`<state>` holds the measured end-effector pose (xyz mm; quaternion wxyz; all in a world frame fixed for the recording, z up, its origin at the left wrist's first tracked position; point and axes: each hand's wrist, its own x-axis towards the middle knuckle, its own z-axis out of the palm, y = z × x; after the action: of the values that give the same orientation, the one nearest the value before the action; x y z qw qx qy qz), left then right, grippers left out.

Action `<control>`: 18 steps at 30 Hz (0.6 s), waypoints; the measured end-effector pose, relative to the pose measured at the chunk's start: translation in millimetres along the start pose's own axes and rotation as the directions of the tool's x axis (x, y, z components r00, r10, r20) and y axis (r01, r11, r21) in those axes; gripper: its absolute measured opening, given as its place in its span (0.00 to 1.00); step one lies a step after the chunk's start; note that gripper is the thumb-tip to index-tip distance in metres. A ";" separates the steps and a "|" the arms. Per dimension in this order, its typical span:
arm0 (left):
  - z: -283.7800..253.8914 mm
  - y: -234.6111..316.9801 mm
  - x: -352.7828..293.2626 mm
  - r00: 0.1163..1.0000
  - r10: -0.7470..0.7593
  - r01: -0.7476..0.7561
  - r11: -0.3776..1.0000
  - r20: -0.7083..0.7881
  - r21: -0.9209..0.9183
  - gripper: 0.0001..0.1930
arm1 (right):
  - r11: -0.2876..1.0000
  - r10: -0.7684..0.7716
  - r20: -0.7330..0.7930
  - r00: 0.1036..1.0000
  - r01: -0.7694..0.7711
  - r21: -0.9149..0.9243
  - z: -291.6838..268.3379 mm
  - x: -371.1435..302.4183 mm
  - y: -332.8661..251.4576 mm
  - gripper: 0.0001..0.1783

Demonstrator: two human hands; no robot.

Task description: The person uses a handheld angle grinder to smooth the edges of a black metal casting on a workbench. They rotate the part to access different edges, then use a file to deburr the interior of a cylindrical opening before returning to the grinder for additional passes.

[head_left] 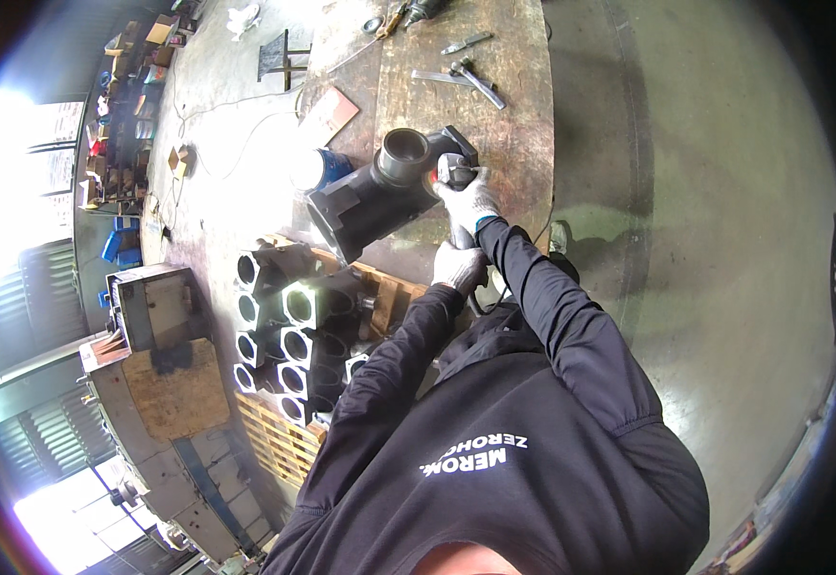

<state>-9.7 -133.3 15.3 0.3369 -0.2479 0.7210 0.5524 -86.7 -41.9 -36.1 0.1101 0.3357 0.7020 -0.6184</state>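
1. Apparently dressing a black casting (pixel 370 206) on the worktop (pixel 523 57) with a power tool (pixel 455 172).
2. Clenching fingers round the tool — right hand (pixel 475 199) ahead, left hand (pixel 458 266) behind.
3. Next, probably needing steady, even pressure.

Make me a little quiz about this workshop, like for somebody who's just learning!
1. The left hand and right hand hold a power tool. Which is nearer the black fitting? a) left b) right
2. True or false: the black fitting lies on the floor.
3. Fill in: the stacked fittings sit on a wooden ____.

Key: 1. b; 2. False, it lies on the wooden table; 3. pallet.
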 end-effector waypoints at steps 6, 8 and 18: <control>0.1 1.4 -3.2 1.000 0.007 -0.007 0.999 0.012 0.051 0.17 | 0.998 -0.020 0.025 0.999 0.022 -0.053 -5.8 -3.0 -5.8 0.56; 4.1 6.9 -5.8 0.998 0.057 -0.055 0.994 -0.014 0.097 0.19 | 0.999 -0.032 -0.013 0.999 0.032 -0.041 -12.2 -3.6 -8.7 0.56; 1.3 10.7 -19.7 0.999 0.049 -0.049 0.998 0.017 -0.035 0.09 | 0.992 -0.017 0.016 1.000 0.019 -0.121 -2.9 -2.9 -2.2 0.65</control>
<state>-4.4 -129.4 36.8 0.3256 -0.2309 0.7142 0.5750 -85.1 -40.1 -32.0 0.1300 0.3174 0.7405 -0.5779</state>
